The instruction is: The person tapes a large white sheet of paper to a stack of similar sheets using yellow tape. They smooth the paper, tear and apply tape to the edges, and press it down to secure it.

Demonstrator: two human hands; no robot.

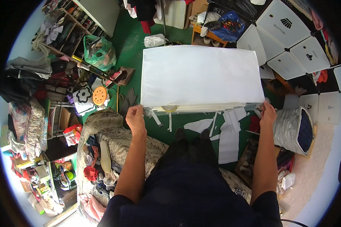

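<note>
A white sheet [200, 75], smooth and nearly flat, covers the top of a low rectangular piece in front of me. My left hand [135, 119] pinches the sheet's near left corner. The near right corner is between the fingers of my right hand [268, 112]. Under the near edge, between both hands, pale stacked edges of the piece show. A roll of clear tape [169, 108] appears there, partly hidden by the sheet. Clear plastic or tape hangs by each hand. What supports the piece underneath is hidden.
White cut scraps [228, 139] lie on the green floor [159, 133] by my feet. A patterned couch or bed [102, 119] with clothes is at left. White cube cabinets [287, 21] stand at right, near a silvery storage bag [289, 129]. A green plastic bag [99, 52] sits beyond.
</note>
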